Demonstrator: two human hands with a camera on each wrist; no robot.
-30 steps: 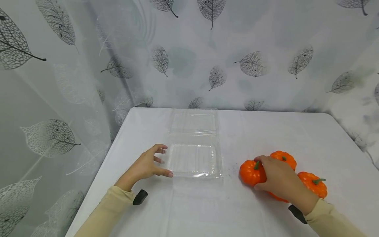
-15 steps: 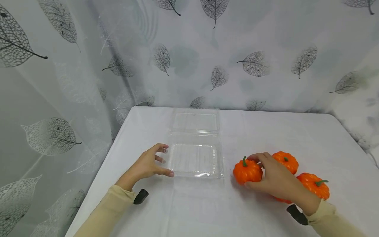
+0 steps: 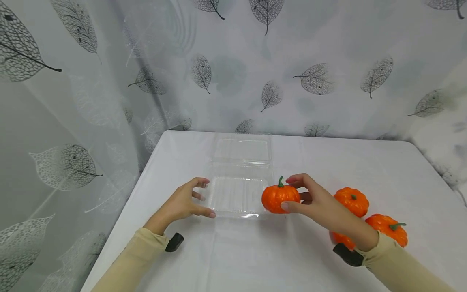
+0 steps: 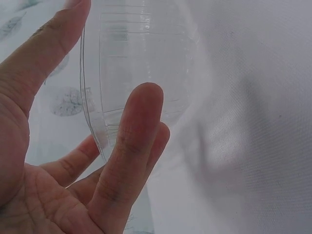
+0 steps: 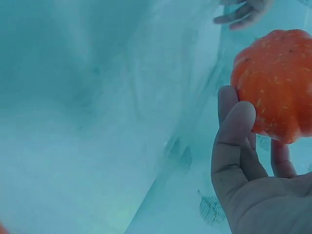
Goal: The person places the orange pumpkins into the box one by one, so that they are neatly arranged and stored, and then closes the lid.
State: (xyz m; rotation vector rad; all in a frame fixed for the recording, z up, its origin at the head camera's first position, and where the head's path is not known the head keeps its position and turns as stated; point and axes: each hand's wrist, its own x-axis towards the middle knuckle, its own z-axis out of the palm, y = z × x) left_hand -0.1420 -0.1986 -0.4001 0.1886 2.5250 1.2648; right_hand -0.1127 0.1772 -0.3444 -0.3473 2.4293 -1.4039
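Note:
My right hand (image 3: 310, 200) holds a small orange pumpkin (image 3: 278, 199) with a green stem, thumb on the near side and fingers at the back. It overlaps the right edge of a clear plastic clamshell box (image 3: 235, 196) in the head view. In the right wrist view the pumpkin (image 5: 275, 83) shows its ribbed underside. At the box's left edge my left hand (image 3: 182, 202) is spread in a wide curve, holding nothing. The left wrist view shows its fingers (image 4: 141, 117) beside the box wall (image 4: 141, 58). The box's lid (image 3: 242, 150) lies folded back behind the base.
Several more orange pumpkins (image 3: 352, 201) sit in a group on the right of the white table (image 3: 255, 259), one partly behind the right forearm. A curtain (image 3: 233, 81) printed with leaves hangs along the back and left.
My right hand has carried the pumpkin left, away from the others and up to the box's right edge. The left hand has stayed nearly still.

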